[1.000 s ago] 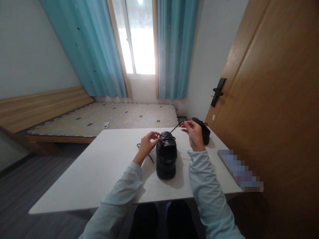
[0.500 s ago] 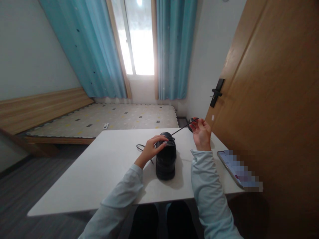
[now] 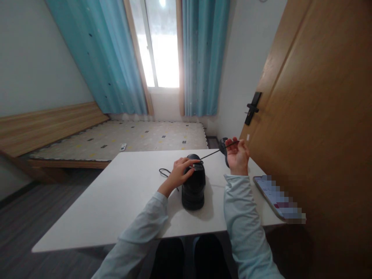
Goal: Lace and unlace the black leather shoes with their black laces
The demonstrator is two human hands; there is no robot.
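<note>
A black shoe [image 3: 193, 193] stands on the white table with its heel toward me. My left hand [image 3: 182, 170] grips it across the tongue, thumb and fingers closed around the upper part. From the shoe a dark shoelace [image 3: 213, 152] runs taut up to the right, its end pinched between the thumb and index finger of my right hand [image 3: 238, 155]. The other fingers of that hand are loosely curled. On the left side a loose loop of lace [image 3: 164, 171] lies on the table. Another black shoe [image 3: 223, 144] is partly hidden behind my right hand.
The white table [image 3: 116, 201] is in front of me. A phone-like device with a blurred screen [image 3: 273, 197] lies at its right edge. Beyond are a bed [image 3: 139, 133] with a small white remote [image 3: 123, 147], and a wooden door [image 3: 314, 116] at the right.
My right hand has moved a little to the right, drawing the shoelace out further. The fingers of my left hand have shifted slightly on the shoe, which stays in place.
</note>
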